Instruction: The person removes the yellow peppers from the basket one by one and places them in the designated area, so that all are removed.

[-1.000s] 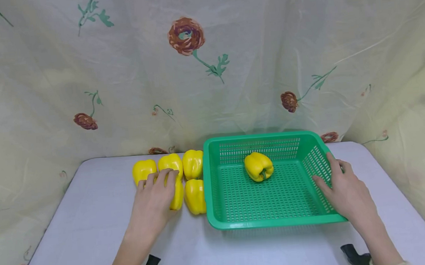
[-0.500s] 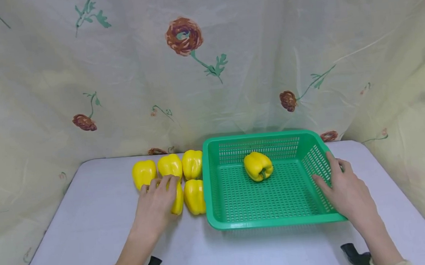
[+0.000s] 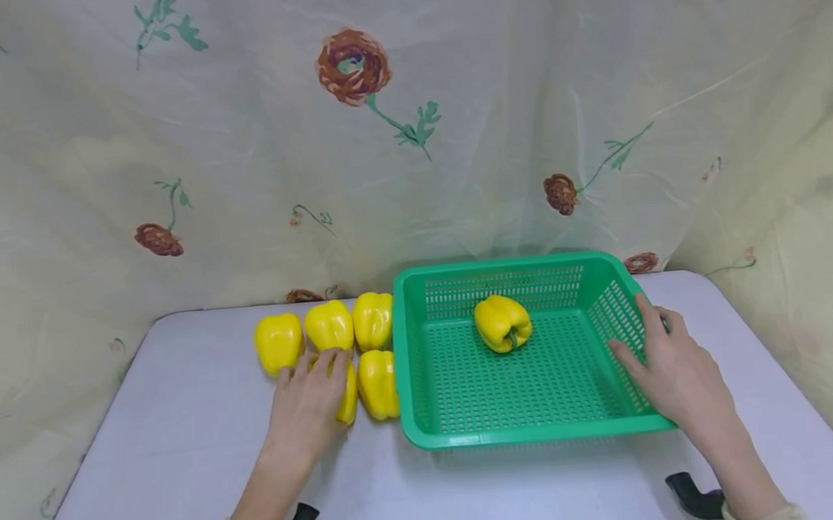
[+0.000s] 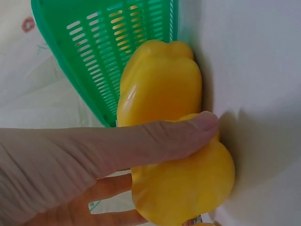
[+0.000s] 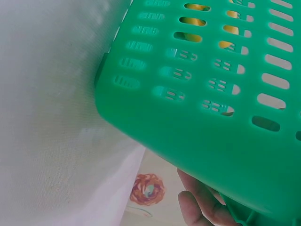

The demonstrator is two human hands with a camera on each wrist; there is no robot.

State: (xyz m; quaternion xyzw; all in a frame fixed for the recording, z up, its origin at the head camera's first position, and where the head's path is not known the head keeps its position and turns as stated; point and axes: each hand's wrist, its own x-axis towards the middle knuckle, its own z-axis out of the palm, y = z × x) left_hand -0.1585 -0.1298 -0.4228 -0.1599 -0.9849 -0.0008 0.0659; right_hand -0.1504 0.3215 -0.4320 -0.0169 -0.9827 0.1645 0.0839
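Observation:
My left hand [image 3: 310, 403] grips a yellow bell pepper [image 3: 350, 397] at the front of a group of peppers left of the basket. In the left wrist view its thumb lies across the near side of this bell pepper [image 4: 183, 188], with fingers behind. Another bell pepper [image 3: 378, 384] stands close beside it, against the basket wall. My right hand [image 3: 679, 378] holds the right rim of the green plastic basket [image 3: 548, 432], thumb inside and fingers outside. One yellow bell pepper [image 3: 502, 323] lies in the basket towards the back, its stem facing me.
Behind the left hand stand several more peppers, with one yellow bell pepper [image 3: 279, 343] at the far left. All rest on a white-covered table [image 3: 166, 443]. A flowered curtain [image 3: 246, 143] hangs right behind the table's back edge.
My left hand has drawn slightly towards me, and the gripped bell pepper has shifted a little with it. The right hand keeps its hold on the basket. The head view has shifted slightly.

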